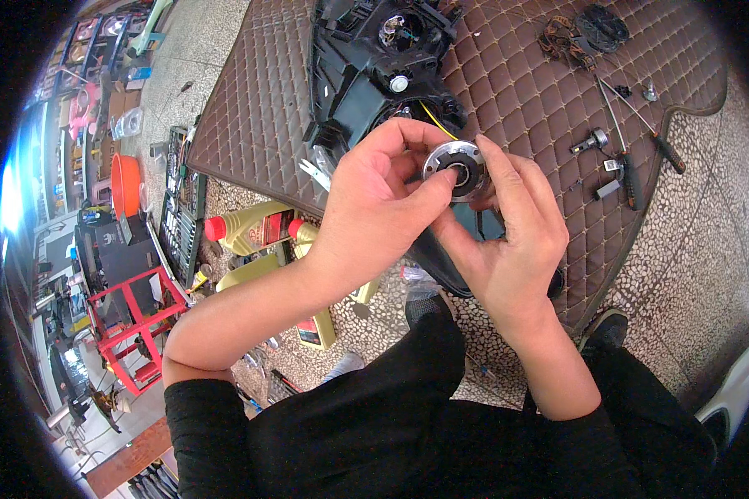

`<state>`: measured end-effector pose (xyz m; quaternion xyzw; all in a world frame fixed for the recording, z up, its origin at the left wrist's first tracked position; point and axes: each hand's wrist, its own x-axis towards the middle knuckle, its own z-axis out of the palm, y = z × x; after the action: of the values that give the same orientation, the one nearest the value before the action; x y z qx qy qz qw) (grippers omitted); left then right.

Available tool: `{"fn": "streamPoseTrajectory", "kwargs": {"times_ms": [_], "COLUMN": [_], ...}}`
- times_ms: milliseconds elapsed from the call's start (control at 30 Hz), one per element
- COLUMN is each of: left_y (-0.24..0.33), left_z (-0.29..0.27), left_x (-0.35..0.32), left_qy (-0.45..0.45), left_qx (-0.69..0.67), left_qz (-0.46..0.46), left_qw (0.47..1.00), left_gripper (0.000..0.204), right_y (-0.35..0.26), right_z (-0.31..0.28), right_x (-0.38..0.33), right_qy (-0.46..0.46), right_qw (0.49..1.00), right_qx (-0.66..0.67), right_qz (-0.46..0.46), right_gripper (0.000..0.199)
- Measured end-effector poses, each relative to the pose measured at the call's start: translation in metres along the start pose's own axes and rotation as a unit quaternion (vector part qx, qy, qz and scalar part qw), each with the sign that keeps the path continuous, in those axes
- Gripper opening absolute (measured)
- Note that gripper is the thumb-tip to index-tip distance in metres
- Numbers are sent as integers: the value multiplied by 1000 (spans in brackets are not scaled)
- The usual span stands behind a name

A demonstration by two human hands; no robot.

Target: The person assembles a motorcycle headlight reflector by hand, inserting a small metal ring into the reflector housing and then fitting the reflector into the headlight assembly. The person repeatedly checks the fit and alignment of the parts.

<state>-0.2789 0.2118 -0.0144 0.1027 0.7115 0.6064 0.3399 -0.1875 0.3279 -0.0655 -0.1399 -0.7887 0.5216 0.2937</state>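
Observation:
A round part [456,150] with a silver rim and a black centre is between my two hands. My left hand [366,200] grips it at the left, its thumb pressed on the black centre. My right hand [520,229] pinches the opposite side of the rim with thumb and fingers. Just beyond the hands lies a black car headlight housing [341,100], its near portion partly hidden by them. A thin yellow wire [434,119] runs from an opening in the housing down toward the round part; where it ends is hidden by my fingers.
The housing lies on a brown quilted mat [516,75]. At right are a screwdriver [668,154], a bulb-like part [589,143] and tangled wires [562,40]. Yellow bottles [258,229], a tool case [175,200] and a red frame [137,324] stand left.

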Motion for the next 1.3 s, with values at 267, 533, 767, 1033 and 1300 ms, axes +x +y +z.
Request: {"fn": "streamPoseTrajectory", "kwargs": {"times_ms": [267,533,767,1033,1300], "left_y": [-4,-6,-6,-7,-2], "left_z": [0,3,2,2,2], "left_x": [2,2,3,4,6], "left_qy": [19,23,26,27,24], "left_qx": [-58,-103,-39,-3,21], "left_qz": [-15,-13,-2,13,1], "left_qw": [998,994,999,1000,999], "left_gripper": [21,20,25,37,37], "right_y": [1,4,3,4,5], "right_z": [1,3,2,3,2], "right_x": [0,1,1,1,1], "right_qy": [-3,10,11,8,6], "right_qw": [1000,1000,999,1000,999], "right_qx": [-3,-28,-35,-27,-30], "right_qz": [5,-1,-4,-9,-15], "right_gripper": [61,60,60,61,61]}}
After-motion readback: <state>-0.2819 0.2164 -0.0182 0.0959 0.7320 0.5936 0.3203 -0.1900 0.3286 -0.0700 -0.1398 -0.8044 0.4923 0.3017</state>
